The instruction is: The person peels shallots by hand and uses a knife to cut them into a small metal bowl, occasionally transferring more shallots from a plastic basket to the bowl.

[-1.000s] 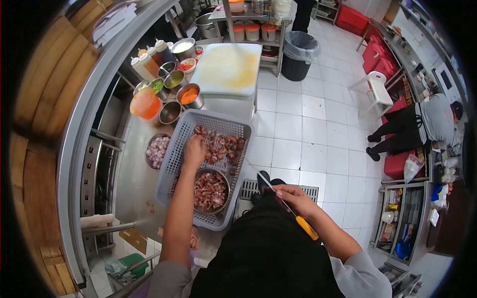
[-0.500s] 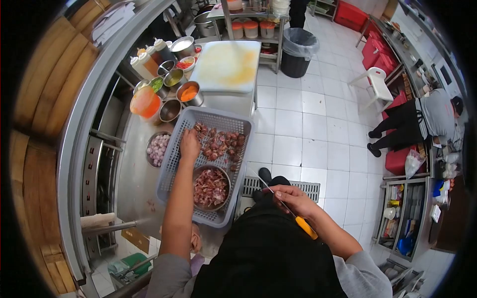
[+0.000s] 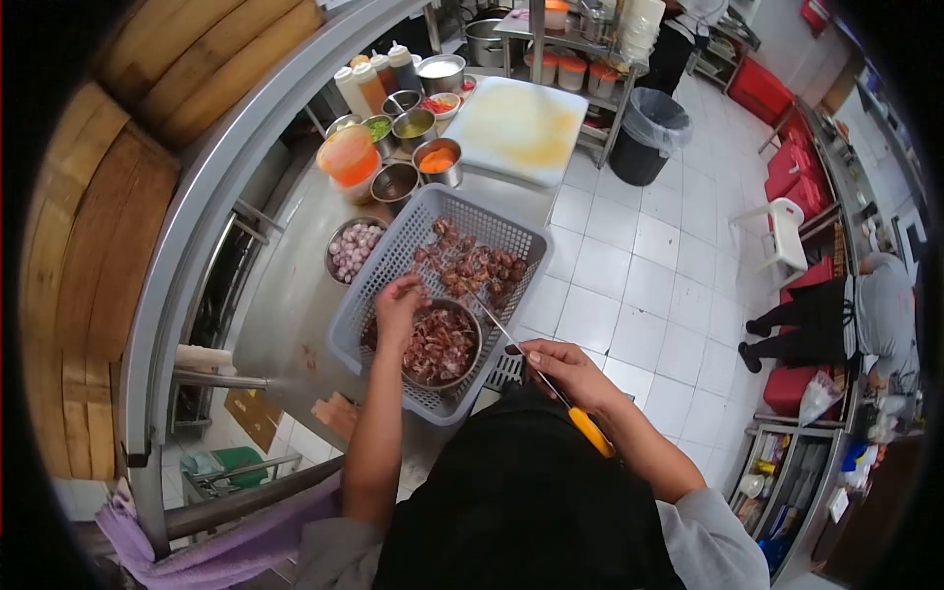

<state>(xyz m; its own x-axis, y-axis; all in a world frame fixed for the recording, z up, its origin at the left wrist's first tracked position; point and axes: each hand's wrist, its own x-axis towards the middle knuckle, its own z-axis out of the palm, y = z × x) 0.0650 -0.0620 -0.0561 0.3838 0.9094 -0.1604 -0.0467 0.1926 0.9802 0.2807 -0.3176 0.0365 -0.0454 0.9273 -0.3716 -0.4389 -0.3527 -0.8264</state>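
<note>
A grey perforated basket point(image 3: 369, 300) on the steel counter holds dark red shallots point(image 3: 470, 264) at its far end. Nearer me in it stands a metal bowl point(image 3: 479, 349) of reddish peelings point(image 3: 440, 346). My left hand point(image 3: 400, 303) is over the basket at the bowl's left rim, fingers bent together; what they hold, if anything, is too small to make out. In my right hand point(image 3: 565, 372) is a knife point(image 3: 590, 431) with a yellow handle, its blade pointing over the basket. A small dark piece shows at my right fingertips. Left of the basket sits a bowl of peeled shallots point(image 3: 354, 248).
Beyond the basket are a white cutting board point(image 3: 516, 128), sauce bottles point(image 3: 379, 79), an orange tub point(image 3: 349, 157) and small metal pots point(image 3: 437, 162). A black bin point(image 3: 639, 147) stands on the floor. A person point(image 3: 875, 305) bends at the right counter; another stands at the back.
My left hand has moved from the basket's far left part back to the bowl's rim. The knife blade now reaches over the basket. The whole view has shifted and turned.
</note>
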